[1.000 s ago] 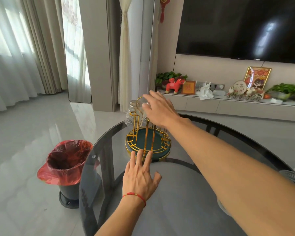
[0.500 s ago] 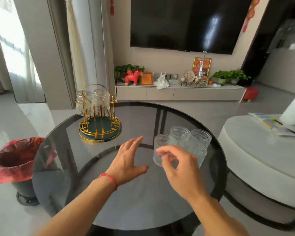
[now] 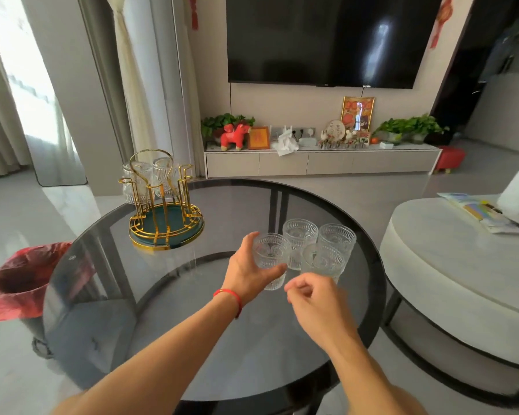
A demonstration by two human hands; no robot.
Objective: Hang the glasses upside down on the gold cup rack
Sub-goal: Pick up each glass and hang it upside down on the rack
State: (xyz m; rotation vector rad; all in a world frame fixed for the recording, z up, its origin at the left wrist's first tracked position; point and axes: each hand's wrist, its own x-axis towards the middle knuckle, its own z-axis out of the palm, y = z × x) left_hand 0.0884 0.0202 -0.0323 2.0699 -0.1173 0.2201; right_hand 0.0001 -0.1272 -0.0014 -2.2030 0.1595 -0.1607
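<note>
1. Because these are small clear tumblers with a pressed pattern, I judge them light, rigid and breakable; the texture should give the fingers some bite, though glass is slick if damp (I cannot tell whether these are wet).

2. The left hand (image 3: 246, 272) is wrapped around the nearest glass (image 3: 271, 259), thumb on the near side and fingers behind it, partway down the wall. That glass stands upright, mouth up, at the left of a cluster of four near the middle of the round table (image 3: 174, 333). The other three glasses (image 3: 321, 247) stand touching or just beside one another.

3. The right hand (image 3: 315, 301) hovers just in front of the cluster, fingers loosely curled and holding nothing.

4. A hold around the middle of the wall seems best, since the glass must be flipped before it goes over a peg; pinching the rim would make the turn awkward.

5. The gold rack (image 3: 165, 211) sits near the table's far left edge, well apart from the cluster, with two glasses (image 3: 152, 179) already hung upside down on its far side. The near pegs look free.

6. The dark tabletop between cluster and rack is bare, so the path is open. Risks: knocking neighbouring glasses on lift-off, and nudging the rack toward the edge, below which stands a bin (image 3: 21, 280) with a red liner.
</note>
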